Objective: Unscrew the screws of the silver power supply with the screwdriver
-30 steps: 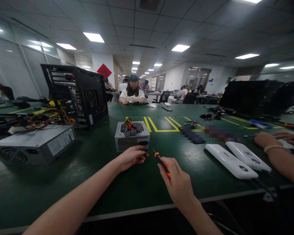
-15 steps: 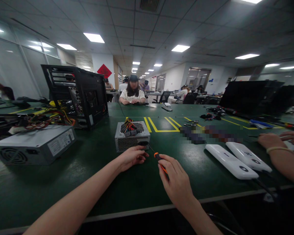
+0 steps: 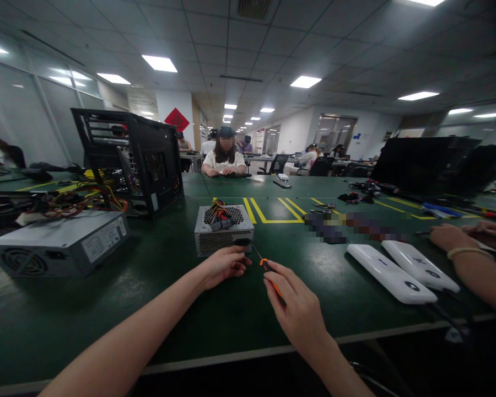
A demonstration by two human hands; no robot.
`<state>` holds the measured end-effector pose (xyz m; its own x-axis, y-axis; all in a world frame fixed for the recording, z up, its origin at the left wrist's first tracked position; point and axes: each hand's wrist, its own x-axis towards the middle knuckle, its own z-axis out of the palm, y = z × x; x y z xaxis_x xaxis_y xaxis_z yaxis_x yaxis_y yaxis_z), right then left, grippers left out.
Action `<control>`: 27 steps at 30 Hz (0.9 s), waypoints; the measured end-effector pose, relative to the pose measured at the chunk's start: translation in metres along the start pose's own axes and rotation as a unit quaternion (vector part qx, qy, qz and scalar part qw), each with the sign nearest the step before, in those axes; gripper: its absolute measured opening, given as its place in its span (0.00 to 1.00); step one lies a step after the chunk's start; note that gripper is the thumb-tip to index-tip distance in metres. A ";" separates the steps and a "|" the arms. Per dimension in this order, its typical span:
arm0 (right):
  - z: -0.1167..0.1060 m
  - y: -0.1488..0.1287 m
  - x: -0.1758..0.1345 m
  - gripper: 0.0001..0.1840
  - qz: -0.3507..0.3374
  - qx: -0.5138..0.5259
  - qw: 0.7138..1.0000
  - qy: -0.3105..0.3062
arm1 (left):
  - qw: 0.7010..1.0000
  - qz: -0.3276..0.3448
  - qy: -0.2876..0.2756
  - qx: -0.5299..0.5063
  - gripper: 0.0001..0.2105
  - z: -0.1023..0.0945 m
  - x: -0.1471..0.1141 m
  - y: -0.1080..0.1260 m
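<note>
A small grey computer power supply [image 3: 215, 241] sits on the green table in front of me, its bundled coloured cables [image 3: 221, 216] on top. My left hand [image 3: 227, 266] rests against its near side, fingers loosely bent and apart, the index finger just under the black socket [image 3: 242, 242]. In my right hand [image 3: 295, 298] is a screwdriver [image 3: 265, 264] with an orange and black handle, gripped between thumb and fingers. Its thin shaft slants up to the right front corner of the power supply. Whether the tip sits on a screw is too small to see.
A larger power supply [image 3: 62, 242] and an open black computer case [image 3: 149, 165] stand left. Two white devices [image 3: 391, 274] lie right, near another person's hands [image 3: 454, 240]. Loose cables [image 3: 357, 193] and black monitor-like panels [image 3: 417, 165] are farther back. A person [image 3: 224, 157] sits opposite.
My right hand has shifted very slightly left with the screwdriver, its fingers a little differently placed on the handle. My left hand and the power supply look the same. The neighbour's hands moved slightly.
</note>
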<state>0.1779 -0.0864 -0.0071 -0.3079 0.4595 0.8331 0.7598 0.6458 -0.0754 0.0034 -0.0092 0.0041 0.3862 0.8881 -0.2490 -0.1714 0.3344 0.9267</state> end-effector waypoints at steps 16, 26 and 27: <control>0.002 0.001 -0.004 0.09 0.040 -0.049 0.998 0.002 | 1.000 0.000 0.002 -0.002 0.17 -0.001 0.002 -0.001; 0.000 0.000 -0.003 0.10 0.034 -0.091 0.995 0.026 | 1.000 0.003 -0.007 -0.003 0.18 -0.003 0.002 -0.002; 0.000 0.000 -0.003 0.10 0.036 -0.090 0.995 0.024 | 1.000 0.001 -0.004 -0.002 0.19 -0.002 0.002 -0.002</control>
<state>0.1784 -0.0877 -0.0095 -0.2234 0.4680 0.8550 0.8705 0.4904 -0.0410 0.0023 -0.0077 0.0014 0.3932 0.8865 -0.2441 -0.1754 0.3329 0.9265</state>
